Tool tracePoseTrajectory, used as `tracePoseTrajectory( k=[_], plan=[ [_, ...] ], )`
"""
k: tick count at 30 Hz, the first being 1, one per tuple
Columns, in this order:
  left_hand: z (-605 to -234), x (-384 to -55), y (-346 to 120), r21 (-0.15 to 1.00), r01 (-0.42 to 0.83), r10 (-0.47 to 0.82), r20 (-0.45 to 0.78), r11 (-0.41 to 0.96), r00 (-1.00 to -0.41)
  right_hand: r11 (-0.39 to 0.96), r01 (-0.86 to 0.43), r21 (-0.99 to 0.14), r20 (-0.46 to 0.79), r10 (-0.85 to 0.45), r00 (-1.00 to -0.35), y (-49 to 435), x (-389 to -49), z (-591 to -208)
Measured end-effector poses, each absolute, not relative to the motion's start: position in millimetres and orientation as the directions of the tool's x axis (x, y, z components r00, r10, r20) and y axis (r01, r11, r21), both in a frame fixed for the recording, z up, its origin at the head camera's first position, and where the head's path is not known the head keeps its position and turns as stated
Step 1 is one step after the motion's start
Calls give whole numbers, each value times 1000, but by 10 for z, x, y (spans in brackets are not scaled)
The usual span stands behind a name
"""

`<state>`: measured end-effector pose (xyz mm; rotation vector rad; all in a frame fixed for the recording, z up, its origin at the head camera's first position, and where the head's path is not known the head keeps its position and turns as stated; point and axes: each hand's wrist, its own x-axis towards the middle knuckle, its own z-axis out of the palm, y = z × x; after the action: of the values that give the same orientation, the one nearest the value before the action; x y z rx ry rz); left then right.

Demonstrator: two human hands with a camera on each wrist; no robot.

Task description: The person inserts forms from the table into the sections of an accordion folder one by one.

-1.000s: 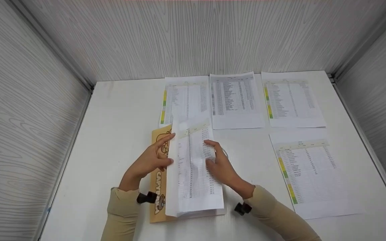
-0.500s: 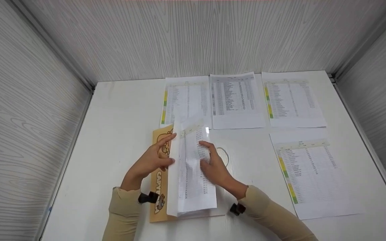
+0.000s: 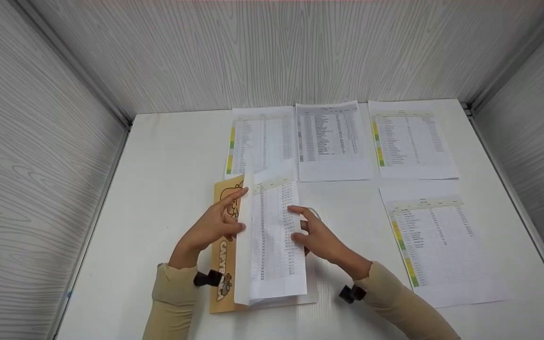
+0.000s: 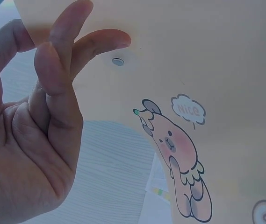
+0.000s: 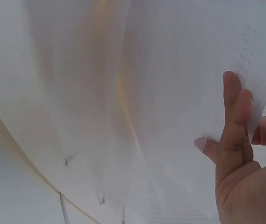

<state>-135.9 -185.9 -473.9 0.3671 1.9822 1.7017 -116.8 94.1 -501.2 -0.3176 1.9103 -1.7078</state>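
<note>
Hands [image 3: 208, 229] [image 3: 320, 239] on tan folder [image 3: 223, 257], thin sheets [image 3: 276, 245] (softly bowed).

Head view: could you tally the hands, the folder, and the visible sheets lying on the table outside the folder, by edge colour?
Hands (left, right): 2
Folder: 1
Yellow-and-green-edged sheets: 3
Grey-edged sheet: 1
Total: 7
</note>
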Motion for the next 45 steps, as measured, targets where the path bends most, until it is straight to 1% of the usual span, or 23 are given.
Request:
tracePoseTrajectory(
  k=[6,12,18,22,29,31,37,45],
  plan=[
    [-4712,-1352,-1831,973,-136,494,-212,187,-843,160,186,-970,-242,-512,-824,888,-1152,-5015],
    [-4701,-1351,-1819,972,-128,491,-210,196,-846,122,182,-976,-218,-508,-834,737,-1118,-5048],
    [-4723,-1347,-1823,970,-119,490,-210,210,-846,127,179,-976,-219,-501,-837,611,-1062,-5086],
    [-4739,-1346,-1828,972,-120,482,-206,203,-851,126,159,-979,-201,-497,-844,539,-1063,-5088],
    [-4756,-1363,-1845,977,-120,500,-193,174,-844,129,134,-983,-181,-505,-844,512,-1095,-5147],
    [-4751,-1363,-1858,979,-128,495,-190,157,-848,130,121,-984,-170,-495,-852,540,-1101,-5152],
    [-4730,-1372,-1855,975,-129,481,-202,181,-853,112,100,-989,-140,-446,-884,614,-1070,-5124],
    [-4719,-1354,-1793,975,-138,477,-207,176,-854,90,45,-995,-77,-385,-920,528,-959,-5141]
  ],
)
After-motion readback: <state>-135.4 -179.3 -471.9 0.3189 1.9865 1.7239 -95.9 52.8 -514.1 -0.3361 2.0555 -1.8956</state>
